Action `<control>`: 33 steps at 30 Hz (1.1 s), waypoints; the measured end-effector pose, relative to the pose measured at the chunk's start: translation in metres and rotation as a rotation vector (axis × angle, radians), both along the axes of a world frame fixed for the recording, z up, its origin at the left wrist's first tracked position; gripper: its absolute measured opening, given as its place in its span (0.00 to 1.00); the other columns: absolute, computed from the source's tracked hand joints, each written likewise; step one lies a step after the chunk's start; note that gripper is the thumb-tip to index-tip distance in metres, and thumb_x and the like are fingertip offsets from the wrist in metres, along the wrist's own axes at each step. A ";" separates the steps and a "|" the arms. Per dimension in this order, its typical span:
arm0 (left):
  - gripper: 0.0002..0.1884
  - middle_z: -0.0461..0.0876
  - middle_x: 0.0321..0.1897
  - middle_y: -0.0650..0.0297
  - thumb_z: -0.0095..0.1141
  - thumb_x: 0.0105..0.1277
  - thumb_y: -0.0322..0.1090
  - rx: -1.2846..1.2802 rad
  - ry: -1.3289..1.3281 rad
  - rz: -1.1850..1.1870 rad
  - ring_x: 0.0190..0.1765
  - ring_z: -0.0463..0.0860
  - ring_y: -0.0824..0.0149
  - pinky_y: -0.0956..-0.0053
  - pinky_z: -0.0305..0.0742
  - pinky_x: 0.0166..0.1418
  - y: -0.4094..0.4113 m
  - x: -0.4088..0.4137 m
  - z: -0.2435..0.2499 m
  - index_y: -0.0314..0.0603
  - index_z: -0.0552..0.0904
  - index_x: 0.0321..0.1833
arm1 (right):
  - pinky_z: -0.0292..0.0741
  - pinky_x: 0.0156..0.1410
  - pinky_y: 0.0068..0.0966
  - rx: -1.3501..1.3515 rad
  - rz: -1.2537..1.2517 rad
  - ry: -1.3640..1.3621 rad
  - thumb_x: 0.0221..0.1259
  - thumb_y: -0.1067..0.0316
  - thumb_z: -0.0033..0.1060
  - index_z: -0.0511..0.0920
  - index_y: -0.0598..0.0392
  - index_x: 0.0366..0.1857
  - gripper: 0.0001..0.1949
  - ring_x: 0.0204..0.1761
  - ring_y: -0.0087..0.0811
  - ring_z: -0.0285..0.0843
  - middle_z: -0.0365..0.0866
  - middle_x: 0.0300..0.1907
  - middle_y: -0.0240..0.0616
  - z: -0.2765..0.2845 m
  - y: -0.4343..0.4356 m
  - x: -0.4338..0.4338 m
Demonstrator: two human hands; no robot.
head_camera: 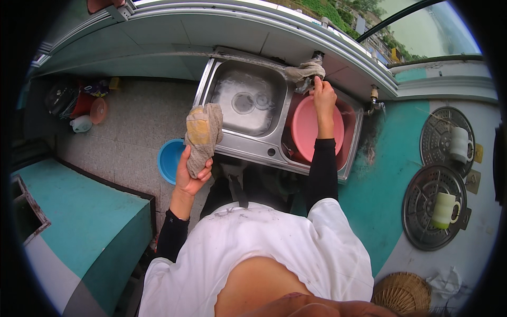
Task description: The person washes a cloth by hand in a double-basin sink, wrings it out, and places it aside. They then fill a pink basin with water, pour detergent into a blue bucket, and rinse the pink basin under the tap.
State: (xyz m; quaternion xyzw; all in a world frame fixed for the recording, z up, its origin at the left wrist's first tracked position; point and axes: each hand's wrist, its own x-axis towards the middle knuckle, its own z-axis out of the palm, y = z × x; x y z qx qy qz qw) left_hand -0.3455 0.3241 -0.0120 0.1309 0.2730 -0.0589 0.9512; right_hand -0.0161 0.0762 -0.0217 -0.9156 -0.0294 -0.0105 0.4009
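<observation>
A greyish cloth (216, 123) with a yellow block (198, 127), perhaps soap, on it is in my left hand (189, 172), held just left of the double sink's front edge. My right hand (324, 97) reaches over the right basin to the wall tap, which has a cloth (304, 71) wrapped around it. Its fingers touch the lower part of the tap; whether they grip it is not clear. A pink plastic basin (309, 126) sits beneath my right forearm in the right sink basin. The left stainless steel basin (245, 99) looks wet, with a round drain in it.
A blue plastic basin (168, 160) is low down, left of the sink. A second tap (375, 105) is on the wall at the right. Steamer plates (412, 206) with mugs (445, 210) hang or rest on the right wall, near a wicker basket (402, 293). A teal ledge (99, 206) stands at the left.
</observation>
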 end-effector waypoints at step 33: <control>0.29 0.74 0.27 0.58 0.44 0.66 0.61 -0.033 -0.020 -0.069 0.16 0.68 0.73 0.80 0.61 0.18 -0.019 0.006 -0.004 0.38 0.68 0.53 | 0.75 0.30 0.25 -0.007 0.003 0.248 0.59 0.67 0.58 0.78 0.62 0.35 0.08 0.23 0.27 0.78 0.80 0.24 0.39 -0.166 -0.126 -0.121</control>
